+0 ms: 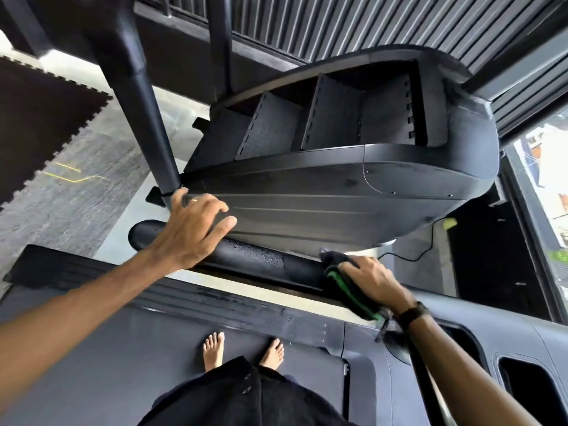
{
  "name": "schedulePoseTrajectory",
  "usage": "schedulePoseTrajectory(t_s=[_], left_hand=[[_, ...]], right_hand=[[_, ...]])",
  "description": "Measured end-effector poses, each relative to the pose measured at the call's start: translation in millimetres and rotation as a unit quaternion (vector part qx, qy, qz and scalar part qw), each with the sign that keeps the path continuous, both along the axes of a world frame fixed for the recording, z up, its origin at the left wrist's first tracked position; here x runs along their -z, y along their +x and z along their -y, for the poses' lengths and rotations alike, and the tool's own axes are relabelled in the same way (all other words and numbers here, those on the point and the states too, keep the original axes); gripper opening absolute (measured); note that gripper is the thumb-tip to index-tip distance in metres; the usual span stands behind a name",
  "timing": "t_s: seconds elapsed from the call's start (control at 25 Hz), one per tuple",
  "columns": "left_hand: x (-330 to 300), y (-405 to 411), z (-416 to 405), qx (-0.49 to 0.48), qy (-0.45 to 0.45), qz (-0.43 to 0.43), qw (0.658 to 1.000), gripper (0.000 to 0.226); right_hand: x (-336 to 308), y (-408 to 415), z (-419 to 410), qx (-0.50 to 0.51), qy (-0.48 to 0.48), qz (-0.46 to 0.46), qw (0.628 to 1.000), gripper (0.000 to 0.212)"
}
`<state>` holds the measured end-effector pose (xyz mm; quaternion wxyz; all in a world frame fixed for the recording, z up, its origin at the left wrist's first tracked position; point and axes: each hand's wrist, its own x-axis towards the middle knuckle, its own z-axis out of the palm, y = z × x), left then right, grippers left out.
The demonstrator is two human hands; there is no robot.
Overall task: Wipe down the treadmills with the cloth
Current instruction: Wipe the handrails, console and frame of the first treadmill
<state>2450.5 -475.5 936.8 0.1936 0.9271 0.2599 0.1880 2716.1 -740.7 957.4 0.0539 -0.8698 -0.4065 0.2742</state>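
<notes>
at the centre of the head view runs one black padded handlebar (264,256), speckled with droplets, and two hands are on it. the left hand (196,229), toward 9 o'clock, rests on the bar with fingers spread and nearly straight, gripping nothing; one ring shows on a finger. the right hand (372,278), toward 4 o'clock, curls its fingers round one dark cloth (347,284) with green edging, pressing it against the bar's right part. a dark wristband (413,313) circles that wrist. beyond the bar, toward 12 o'clock, looms one stepped black machine (338,179); one thick black post (138,96) crosses at 10 o'clock. two bare feet (242,350) stand on the treadmill deck (92,364) at 6 o'clock. no writing is readable.
</notes>
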Motion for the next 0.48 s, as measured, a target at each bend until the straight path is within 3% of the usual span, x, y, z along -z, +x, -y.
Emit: schedulePoseTrajectory(t_s=[0.12,0.24,0.36,0.48], left_hand=[[6.6,-8.9,-8.4,-0.026,0.009,-0.047,0.999,0.054],[7.6,-3.6,-3.4,-0.038,0.007,-0.034,0.999,0.053],[8.0,-7.5,-6.2,-0.057,-0.008,-0.016,0.998,0.054],[9.2,-8.1,-3.1,-0.062,-0.02,-0.014,0.998,0.051]], right_hand=[[15.6,23.9,-28.1,0.0,-0.151,-0.042,0.988,0.047],[25.2,-0.4,-92.0,-0.05,-0.215,-0.092,0.971,0.049],[22.4,-54.3,-137.6,-0.053,-0.135,-0.096,0.985,0.054],[3.7,-103.1,-119.3,-0.066,0.024,0.014,0.997,0.043]])
